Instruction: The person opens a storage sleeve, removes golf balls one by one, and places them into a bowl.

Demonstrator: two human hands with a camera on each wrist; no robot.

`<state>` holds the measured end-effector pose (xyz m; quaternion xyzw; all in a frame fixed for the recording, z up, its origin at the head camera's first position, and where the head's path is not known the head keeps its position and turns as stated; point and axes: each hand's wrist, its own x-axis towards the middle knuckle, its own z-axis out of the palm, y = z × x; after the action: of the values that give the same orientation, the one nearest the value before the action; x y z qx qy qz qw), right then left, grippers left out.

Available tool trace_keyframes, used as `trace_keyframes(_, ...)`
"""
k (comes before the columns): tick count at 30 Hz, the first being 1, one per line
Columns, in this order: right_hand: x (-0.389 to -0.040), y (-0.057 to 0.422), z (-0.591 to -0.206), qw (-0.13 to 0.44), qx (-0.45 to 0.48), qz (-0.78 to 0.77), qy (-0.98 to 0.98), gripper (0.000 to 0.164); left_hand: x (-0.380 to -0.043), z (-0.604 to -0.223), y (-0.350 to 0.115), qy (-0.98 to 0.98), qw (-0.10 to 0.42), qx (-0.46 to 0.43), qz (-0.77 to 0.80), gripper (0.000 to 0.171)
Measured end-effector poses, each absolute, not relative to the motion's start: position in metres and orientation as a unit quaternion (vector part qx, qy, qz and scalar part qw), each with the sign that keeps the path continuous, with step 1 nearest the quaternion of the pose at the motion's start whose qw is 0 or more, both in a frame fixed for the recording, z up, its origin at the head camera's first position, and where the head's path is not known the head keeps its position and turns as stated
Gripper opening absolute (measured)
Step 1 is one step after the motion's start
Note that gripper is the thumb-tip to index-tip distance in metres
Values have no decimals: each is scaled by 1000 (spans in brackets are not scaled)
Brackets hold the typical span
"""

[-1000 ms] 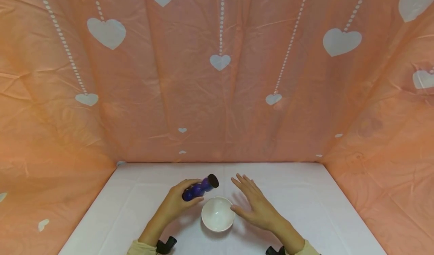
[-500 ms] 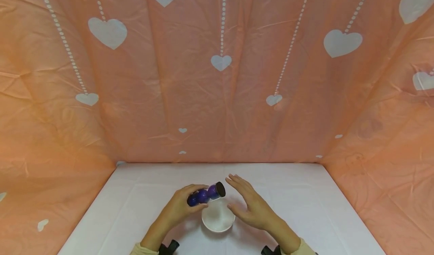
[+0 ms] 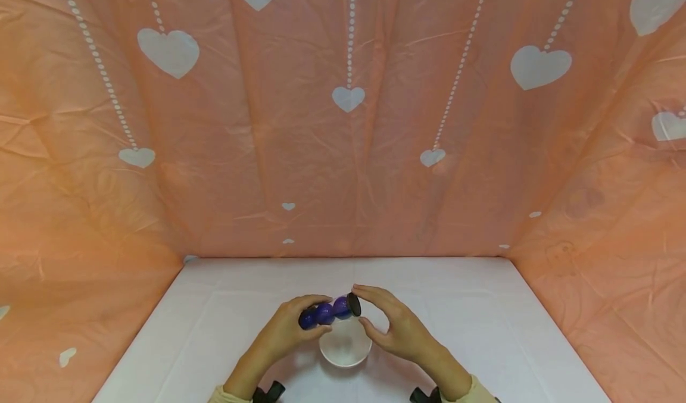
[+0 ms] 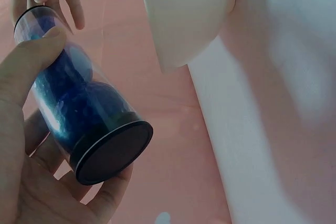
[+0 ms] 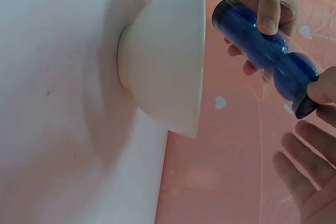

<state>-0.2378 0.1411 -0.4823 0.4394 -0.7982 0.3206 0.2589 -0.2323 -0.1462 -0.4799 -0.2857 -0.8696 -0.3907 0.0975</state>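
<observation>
A clear plastic tube (image 3: 325, 314) with black end caps holds dark blue-purple balls in a row. My left hand (image 3: 285, 325) grips its left end, thumb along the near side and fingers curled round beneath, as the left wrist view shows. The tube tilts over the far rim of a white bowl (image 3: 345, 346). At the tube's right end, my right hand (image 3: 399, 325) has thumb and forefinger on either side of the black cap (image 5: 304, 106), pinching it at the edge. In the right wrist view its other fingers (image 5: 299, 177) spread away from the tube.
The bowl stands upright on a white-covered table (image 3: 461, 308). Orange sheeting (image 3: 300, 153) with pale hearts rises behind the table and along both sides. Black wrist cameras (image 3: 423, 394) show at the bottom edge.
My left hand has brought the tube rightward and slightly nearer, over the bowl. My right hand has moved left, its spread fingers closing in on the tube's cap. The bowl has stayed put.
</observation>
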Motion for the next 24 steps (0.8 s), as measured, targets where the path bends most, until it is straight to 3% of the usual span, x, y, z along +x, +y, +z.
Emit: trace_keyframes(24, -241, 139, -479, 245, 501, 354, -751, 71, -232, -482, -144, -867, 86, -310, -380, 52)
